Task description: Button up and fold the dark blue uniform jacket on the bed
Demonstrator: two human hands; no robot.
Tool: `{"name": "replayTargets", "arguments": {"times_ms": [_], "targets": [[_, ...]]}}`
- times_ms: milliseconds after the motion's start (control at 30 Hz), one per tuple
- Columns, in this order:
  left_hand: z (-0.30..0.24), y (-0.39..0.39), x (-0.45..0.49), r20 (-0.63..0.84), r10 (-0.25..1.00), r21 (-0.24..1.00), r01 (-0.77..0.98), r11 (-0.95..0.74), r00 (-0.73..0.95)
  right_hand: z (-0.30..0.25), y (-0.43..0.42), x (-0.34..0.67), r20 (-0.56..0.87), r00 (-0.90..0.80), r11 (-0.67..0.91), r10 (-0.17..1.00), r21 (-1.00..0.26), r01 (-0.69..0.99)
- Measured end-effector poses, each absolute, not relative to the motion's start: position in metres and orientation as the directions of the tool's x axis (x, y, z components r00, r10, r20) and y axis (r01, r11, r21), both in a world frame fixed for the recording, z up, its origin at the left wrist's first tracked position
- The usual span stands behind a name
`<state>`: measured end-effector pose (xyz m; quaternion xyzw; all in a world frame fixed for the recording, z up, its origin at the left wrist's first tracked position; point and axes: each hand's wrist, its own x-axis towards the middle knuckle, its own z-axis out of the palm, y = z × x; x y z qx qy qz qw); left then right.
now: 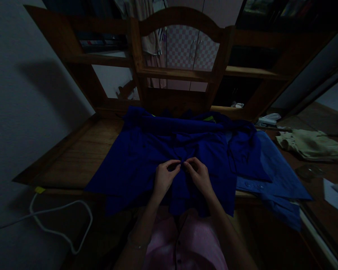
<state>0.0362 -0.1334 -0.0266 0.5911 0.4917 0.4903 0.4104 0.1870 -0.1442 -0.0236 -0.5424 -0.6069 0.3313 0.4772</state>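
Observation:
A dark blue garment (141, 157), which looks like a shirt, lies spread over the wooden surface, its lower edge hanging over the front. Near its middle my left hand (166, 174) pinches the cloth between thumb and fingertips. Just to the right, my right hand (197, 173) pinches the same cloth, the two sets of fingertips almost meeting. Small folds run out from the pinched spot. Whether a button or only fabric sits between the fingertips is too dark to tell. A sleeve-like part (246, 153) of the garment lies to the right.
A wooden frame with shelves (180, 75) rises behind the surface. To the right lie a lighter blue denim garment (278, 165), a folded pale cloth (310, 144), a glass jar (310, 171) and papers (336, 197). A white cable (87, 213) loops at the lower left.

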Motion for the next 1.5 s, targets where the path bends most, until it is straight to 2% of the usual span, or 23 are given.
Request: {"name": "replayTargets", "arguments": {"times_ms": [433,667,1033,1500], "targets": [[-0.024,-0.129,0.030,0.065,0.995,0.997,0.024,-0.067,0.072,-0.020,-0.144,0.185,0.194,0.053,0.176,0.980,-0.954,0.244],[-0.025,-0.130,0.028,0.054,0.997,0.998,-0.044,-0.051,0.062,-0.018,-0.145,0.185,0.203,0.045,0.186,0.978,-0.951,0.248],[-0.024,-0.132,0.032,0.047,0.997,0.993,-0.109,-0.039,0.069,-0.004,-0.154,0.179,0.389,0.049,0.339,0.920,-0.851,0.400],[-0.026,-0.127,0.036,-0.048,0.999,0.996,-0.081,0.047,-0.004,-0.009,-0.155,0.177,0.404,0.019,0.335,0.915,-0.784,0.523]]}}
